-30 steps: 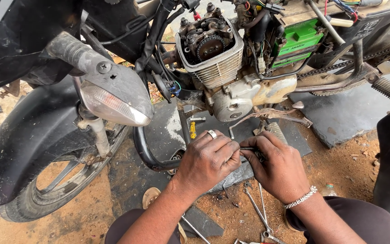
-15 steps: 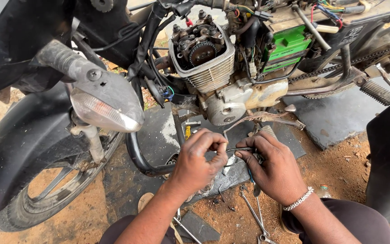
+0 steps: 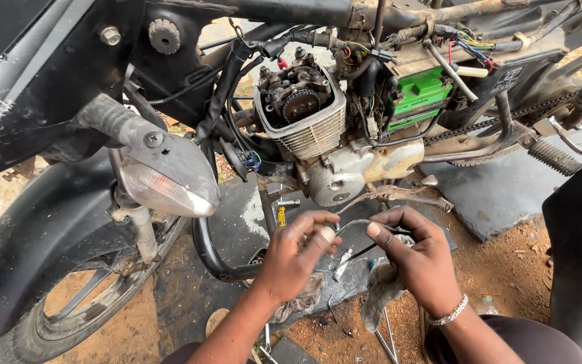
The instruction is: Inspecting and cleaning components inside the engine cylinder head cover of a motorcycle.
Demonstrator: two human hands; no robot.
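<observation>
Far left, the front wheel (image 3: 69,296) is getting cut off by the frame edge, and the clear indicator lamp (image 3: 163,189) is sitting just above it. Your left hand (image 3: 294,259) is closing its fingers (image 3: 321,236) on one end of a thin curved wire (image 3: 353,224), a grey rag (image 3: 298,303) tucked beneath. Your right hand (image 3: 422,259) is pinching the other end below the engine (image 3: 311,128). Up right, a green box-shaped battery (image 3: 419,98) is showing a label too small to make out.
</observation>
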